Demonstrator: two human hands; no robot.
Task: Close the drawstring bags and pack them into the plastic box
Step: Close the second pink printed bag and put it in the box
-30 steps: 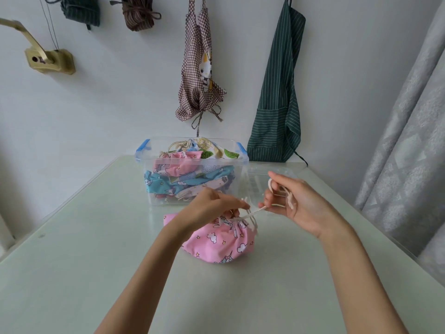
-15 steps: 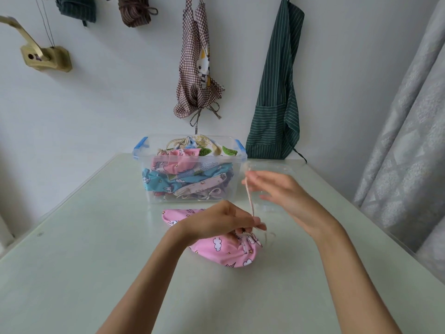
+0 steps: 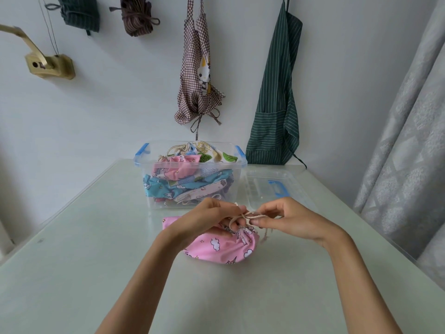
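A pink drawstring bag (image 3: 224,249) with cloud and unicorn prints lies on the pale table (image 3: 96,261), its mouth gathered tight at the right end. My left hand (image 3: 212,220) rests over the bag's top and pinches the cream drawstring (image 3: 243,216) near the gathered neck. My right hand (image 3: 289,218) pinches the same cord just to the right, fingers curled. Behind them stands the clear plastic box (image 3: 144,169) with blue clips, holding several closed bags in pink, blue and leaf prints.
The box's clear lid (image 3: 274,186) with a blue clip lies flat to the right of the box. Aprons (image 3: 274,100) hang on the wall behind. A grey curtain (image 3: 409,141) runs along the table's right edge.
My right hand came down from above the bag and closed in toward my left hand. Both now hold the cord close together at the bag's neck.
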